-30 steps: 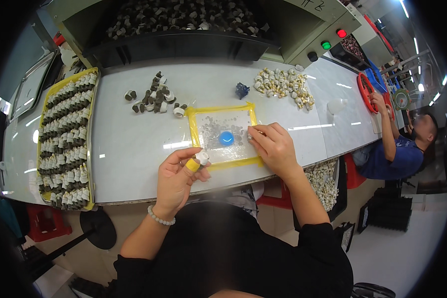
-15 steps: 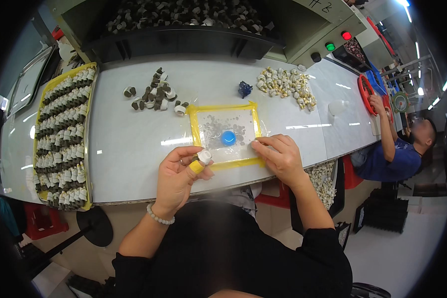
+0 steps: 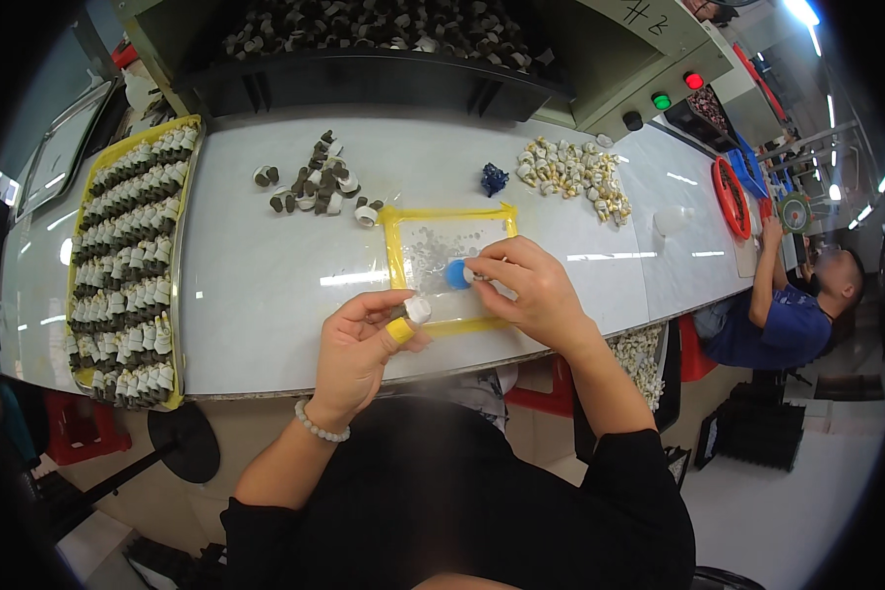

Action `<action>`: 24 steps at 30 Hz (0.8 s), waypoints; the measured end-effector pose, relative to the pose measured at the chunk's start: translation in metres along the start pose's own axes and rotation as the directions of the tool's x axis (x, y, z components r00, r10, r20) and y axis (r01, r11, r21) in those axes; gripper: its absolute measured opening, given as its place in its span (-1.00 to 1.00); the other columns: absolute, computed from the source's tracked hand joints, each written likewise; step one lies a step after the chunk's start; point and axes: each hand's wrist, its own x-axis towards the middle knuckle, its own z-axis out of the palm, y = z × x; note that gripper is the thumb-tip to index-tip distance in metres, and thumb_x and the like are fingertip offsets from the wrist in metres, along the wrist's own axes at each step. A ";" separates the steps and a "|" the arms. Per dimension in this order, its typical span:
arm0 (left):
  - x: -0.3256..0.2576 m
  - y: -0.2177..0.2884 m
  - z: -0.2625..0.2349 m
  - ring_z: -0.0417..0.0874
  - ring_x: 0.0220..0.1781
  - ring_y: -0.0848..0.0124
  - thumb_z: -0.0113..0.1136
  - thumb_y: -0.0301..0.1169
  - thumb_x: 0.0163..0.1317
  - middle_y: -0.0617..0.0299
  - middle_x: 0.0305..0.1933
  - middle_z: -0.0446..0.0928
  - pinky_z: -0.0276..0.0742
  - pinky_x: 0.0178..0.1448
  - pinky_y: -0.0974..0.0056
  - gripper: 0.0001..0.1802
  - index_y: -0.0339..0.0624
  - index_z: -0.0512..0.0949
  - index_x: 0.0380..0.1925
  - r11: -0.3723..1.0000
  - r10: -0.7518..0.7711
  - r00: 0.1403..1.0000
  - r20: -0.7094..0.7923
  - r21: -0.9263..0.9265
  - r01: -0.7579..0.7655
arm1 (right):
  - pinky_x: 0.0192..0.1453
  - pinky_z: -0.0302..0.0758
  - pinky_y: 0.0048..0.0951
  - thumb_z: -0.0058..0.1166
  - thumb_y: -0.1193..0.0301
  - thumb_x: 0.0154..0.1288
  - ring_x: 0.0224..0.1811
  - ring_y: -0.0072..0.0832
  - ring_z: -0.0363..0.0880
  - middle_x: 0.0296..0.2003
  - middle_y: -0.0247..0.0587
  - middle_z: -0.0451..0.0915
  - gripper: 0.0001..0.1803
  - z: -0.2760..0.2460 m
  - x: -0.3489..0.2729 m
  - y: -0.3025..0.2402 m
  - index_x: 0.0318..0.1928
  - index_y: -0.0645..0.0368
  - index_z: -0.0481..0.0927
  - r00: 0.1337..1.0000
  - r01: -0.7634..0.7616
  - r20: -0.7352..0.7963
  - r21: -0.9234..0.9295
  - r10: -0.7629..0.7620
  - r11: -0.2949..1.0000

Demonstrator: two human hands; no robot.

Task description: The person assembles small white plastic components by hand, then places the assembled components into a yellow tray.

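Fingers (image 3: 395, 317) of the left hand (image 3: 356, 352) pinch a small white cap (image 3: 418, 309) at the near edge of the yellow-taped sheet (image 3: 449, 254) on the table (image 3: 265, 285). Right hand (image 3: 529, 291) fingers grip a tiny white piece (image 3: 469, 276) beside the blue disc (image 3: 456, 273). Loose caps (image 3: 315, 187) lie beyond; a full tray (image 3: 128, 261) sits left.

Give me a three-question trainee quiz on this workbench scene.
1. True or false: the left hand holds a small white cap-like part.
2. What does the right hand touch? A) the red tray B) a blue round piece on the yellow-taped pad C) the green button
3. On which side of the person is the yellow tray of lined-up parts?

Key: 1 true; 2 B; 3 left.
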 end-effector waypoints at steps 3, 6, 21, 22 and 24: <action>-0.001 0.000 -0.001 0.63 -0.32 0.37 0.14 -0.60 0.17 0.05 -0.24 0.55 0.61 -0.19 0.35 -0.66 -0.36 0.42 -0.03 1.000 0.002 1.000 0.005 -0.004 -0.002 | -0.28 0.49 -0.39 0.21 0.58 -0.12 -0.31 -0.34 0.53 -0.36 -0.24 0.55 -0.73 0.002 0.006 0.003 -0.29 0.20 0.62 0.996 0.063 0.071 -0.033 -0.061 0.997; -0.001 -0.001 -0.001 0.63 -0.32 0.36 0.14 -0.61 0.16 0.07 -0.25 0.54 0.62 -0.19 0.35 -0.68 -0.36 0.43 -0.05 1.000 0.009 1.000 0.004 0.000 -0.009 | -0.30 0.48 -0.38 0.21 0.58 -0.15 -0.31 -0.34 0.53 -0.37 -0.26 0.55 -0.72 0.000 0.010 0.000 -0.29 0.19 0.61 0.989 0.109 0.107 -0.099 -0.098 0.989; 0.001 -0.002 -0.006 0.65 -0.22 0.31 0.14 -0.61 0.18 0.02 -0.18 0.56 0.60 -0.10 0.30 -0.74 -0.41 0.45 -0.10 0.999 0.009 0.997 0.070 0.031 -0.011 | -0.10 0.45 -0.48 0.15 0.63 0.00 -0.21 -0.40 0.54 -0.27 -0.16 0.57 -0.72 0.004 -0.005 -0.021 -0.18 0.29 0.63 0.972 -0.204 0.004 0.516 0.236 0.832; 0.001 -0.002 -0.006 0.65 -0.22 0.31 0.14 -0.61 0.18 0.02 -0.18 0.56 0.60 -0.10 0.30 -0.74 -0.41 0.45 -0.10 0.999 0.010 0.998 0.068 0.032 -0.012 | -0.10 0.45 -0.48 0.15 0.63 0.00 -0.21 -0.40 0.54 -0.27 -0.16 0.57 -0.72 0.005 -0.005 -0.023 -0.18 0.29 0.63 0.972 -0.203 0.005 0.517 0.234 0.831; 0.001 -0.002 -0.002 0.66 -0.30 0.27 0.13 -0.62 0.16 -0.02 -0.24 0.57 0.63 -0.19 0.30 -0.73 -0.42 0.44 -0.11 1.000 0.012 0.999 0.032 0.026 -0.013 | -0.10 0.44 -0.48 0.15 0.63 0.01 -0.20 -0.40 0.54 -0.27 -0.16 0.57 -0.72 0.004 -0.005 -0.027 -0.17 0.29 0.62 0.977 -0.194 0.035 0.554 0.210 0.809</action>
